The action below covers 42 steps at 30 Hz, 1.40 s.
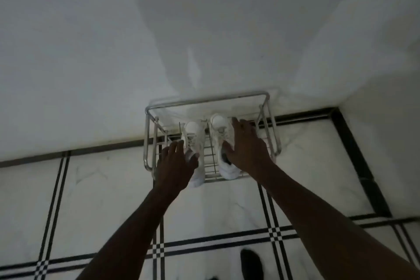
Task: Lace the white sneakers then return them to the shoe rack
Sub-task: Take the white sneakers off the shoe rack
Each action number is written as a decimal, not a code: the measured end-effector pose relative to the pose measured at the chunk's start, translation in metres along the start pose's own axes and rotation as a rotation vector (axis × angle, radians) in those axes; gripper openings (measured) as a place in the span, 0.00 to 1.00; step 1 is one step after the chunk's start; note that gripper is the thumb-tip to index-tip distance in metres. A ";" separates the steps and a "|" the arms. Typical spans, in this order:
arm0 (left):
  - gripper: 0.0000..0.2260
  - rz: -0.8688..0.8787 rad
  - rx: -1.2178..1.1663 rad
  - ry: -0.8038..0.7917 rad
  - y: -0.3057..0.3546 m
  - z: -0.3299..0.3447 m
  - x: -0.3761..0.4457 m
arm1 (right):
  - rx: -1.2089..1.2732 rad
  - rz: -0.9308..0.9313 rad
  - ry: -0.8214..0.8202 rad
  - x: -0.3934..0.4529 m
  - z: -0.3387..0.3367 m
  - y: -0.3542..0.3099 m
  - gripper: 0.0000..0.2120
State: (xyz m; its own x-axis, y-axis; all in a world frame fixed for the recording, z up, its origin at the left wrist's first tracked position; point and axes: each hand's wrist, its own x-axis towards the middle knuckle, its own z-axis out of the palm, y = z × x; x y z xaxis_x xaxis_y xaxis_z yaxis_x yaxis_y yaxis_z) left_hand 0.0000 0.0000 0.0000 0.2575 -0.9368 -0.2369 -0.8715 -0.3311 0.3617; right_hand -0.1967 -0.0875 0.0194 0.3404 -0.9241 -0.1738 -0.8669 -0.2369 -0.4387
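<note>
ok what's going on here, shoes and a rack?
A person reaches down with both hands to a pair of white sneakers on a metal shoe rack against the wall. The left hand is on the left sneaker, the right hand on the right sneaker. Grip is unclear; both shoes rest on the rack.

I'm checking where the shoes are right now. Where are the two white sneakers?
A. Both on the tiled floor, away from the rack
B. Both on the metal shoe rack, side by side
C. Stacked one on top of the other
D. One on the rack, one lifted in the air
B: the left sneaker and right sneaker lie side by side on the wire shelf of the shoe rack, with the left hand and right hand on them.
</note>
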 end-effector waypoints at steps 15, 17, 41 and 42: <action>0.25 -0.540 -0.556 -0.078 -0.056 0.096 0.049 | 0.580 0.421 -0.372 0.056 0.116 0.082 0.25; 0.26 -0.583 -0.602 -0.112 -0.058 0.097 0.051 | 0.593 0.449 -0.399 0.059 0.112 0.080 0.26; 0.27 -0.451 -0.823 0.055 -0.045 0.146 -0.194 | 0.733 0.206 -0.108 -0.191 0.143 0.066 0.25; 0.27 -0.456 -0.825 0.046 -0.051 0.164 -0.208 | 0.721 0.221 -0.108 -0.205 0.159 0.073 0.25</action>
State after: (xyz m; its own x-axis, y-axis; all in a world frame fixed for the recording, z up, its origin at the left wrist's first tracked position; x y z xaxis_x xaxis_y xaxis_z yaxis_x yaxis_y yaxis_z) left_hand -0.0777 0.2303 -0.1165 0.5325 -0.6949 -0.4833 -0.1170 -0.6259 0.7711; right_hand -0.2718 0.1327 -0.1166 0.2526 -0.8840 -0.3933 -0.4786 0.2392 -0.8448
